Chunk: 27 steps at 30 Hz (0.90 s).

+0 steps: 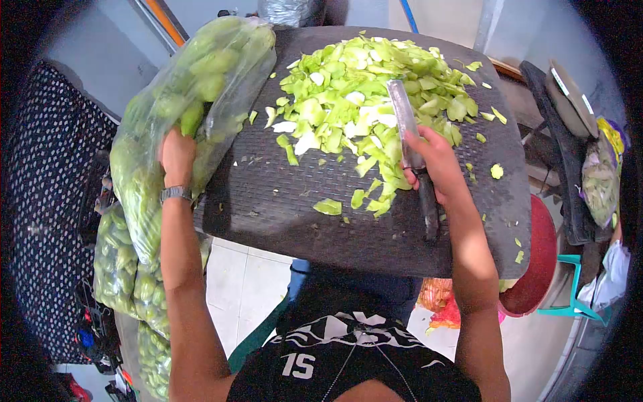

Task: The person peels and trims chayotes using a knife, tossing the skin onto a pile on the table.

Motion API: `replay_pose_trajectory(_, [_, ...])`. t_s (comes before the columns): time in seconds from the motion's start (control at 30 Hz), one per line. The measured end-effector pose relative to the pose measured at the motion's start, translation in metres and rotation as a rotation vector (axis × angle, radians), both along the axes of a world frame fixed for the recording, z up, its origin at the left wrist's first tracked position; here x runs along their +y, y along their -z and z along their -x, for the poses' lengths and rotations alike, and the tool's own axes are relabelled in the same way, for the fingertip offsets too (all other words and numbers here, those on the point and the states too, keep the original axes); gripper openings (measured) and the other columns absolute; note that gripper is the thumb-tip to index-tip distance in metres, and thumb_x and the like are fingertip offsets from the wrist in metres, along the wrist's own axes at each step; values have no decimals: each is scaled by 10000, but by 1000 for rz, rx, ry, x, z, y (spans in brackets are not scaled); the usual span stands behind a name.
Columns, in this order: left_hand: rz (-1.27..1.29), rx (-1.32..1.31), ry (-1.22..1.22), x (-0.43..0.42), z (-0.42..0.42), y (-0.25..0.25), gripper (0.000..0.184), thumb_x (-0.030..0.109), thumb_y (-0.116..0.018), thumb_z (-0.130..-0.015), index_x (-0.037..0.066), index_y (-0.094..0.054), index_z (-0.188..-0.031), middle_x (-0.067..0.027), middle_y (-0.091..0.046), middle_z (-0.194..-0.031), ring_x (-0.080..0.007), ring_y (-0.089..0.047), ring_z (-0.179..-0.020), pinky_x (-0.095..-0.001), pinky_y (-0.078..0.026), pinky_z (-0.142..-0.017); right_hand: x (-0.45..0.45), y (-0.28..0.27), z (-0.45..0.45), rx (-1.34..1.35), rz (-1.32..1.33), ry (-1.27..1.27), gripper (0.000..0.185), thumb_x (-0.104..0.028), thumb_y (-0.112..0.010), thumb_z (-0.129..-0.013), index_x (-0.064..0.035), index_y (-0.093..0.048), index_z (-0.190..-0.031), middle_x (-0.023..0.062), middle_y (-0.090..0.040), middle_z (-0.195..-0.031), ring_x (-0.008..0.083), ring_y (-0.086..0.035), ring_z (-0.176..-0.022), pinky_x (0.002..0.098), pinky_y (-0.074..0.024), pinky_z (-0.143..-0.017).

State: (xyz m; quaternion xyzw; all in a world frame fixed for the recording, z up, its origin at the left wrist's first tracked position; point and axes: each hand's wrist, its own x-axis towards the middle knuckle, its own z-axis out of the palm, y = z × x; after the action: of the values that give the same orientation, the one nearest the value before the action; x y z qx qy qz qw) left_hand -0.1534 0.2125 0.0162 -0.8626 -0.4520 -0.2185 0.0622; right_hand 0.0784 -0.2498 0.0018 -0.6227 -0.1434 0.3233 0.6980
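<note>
My right hand (434,161) is closed round a knife (404,114) where blade meets handle. The grey blade points away from me over a heap of pale green peelings (368,94), and the black handle hangs below my palm. At the left edge of the table, my left hand (178,157) is inside the mouth of a big clear plastic bag (161,100) full of green fruit. Its fingers are curled at a smooth green fruit (191,119), which looks like an unripe mango; the fingertips are hidden.
The dark woven-pattern table (268,208) carries scattered peel scraps. More bagged green fruit (117,261) stands below the big bag at left. On the right are a red basin (536,268), a teal stool (571,288) and a filled bag (601,174). Patterned cloth (53,201) hangs at far left.
</note>
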Motion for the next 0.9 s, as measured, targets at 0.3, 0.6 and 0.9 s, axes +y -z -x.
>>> replay_pose_trajectory(0.3, [165, 168, -51, 34, -27, 5, 564, 472, -731, -843, 28, -702, -1189, -264, -694, -1203, -440, -654, -1145, -482, -513, -985, 0, 3, -1, -13, 4, -16, 290, -269, -615, -1028, -25, -565, -1177, 75, -627, -710, 153, -563, -452, 301, -410, -377])
replay_pose_trajectory(0.6, [209, 304, -232, 52, -76, 1, 597, 557, -629, -828, 126, -732, -1229, -159, -715, -1255, -403, -674, -1156, -483, -513, -968, -2, 1, 2, -33, 10, -55, 362, -312, -624, -1024, -48, -555, -1262, 55, -632, -745, 121, -563, -472, 258, -394, -378])
replay_pose_trajectory(0.9, [164, 334, -258, 58, -79, 18, 594, 528, -592, -843, 140, -712, -1277, -147, -693, -1310, -350, -644, -1233, -465, -484, -994, -3, -9, 8, -25, 21, -75, 369, -337, -627, -1022, -66, -557, -1262, 50, -637, -737, 114, -563, -466, 248, -392, -380])
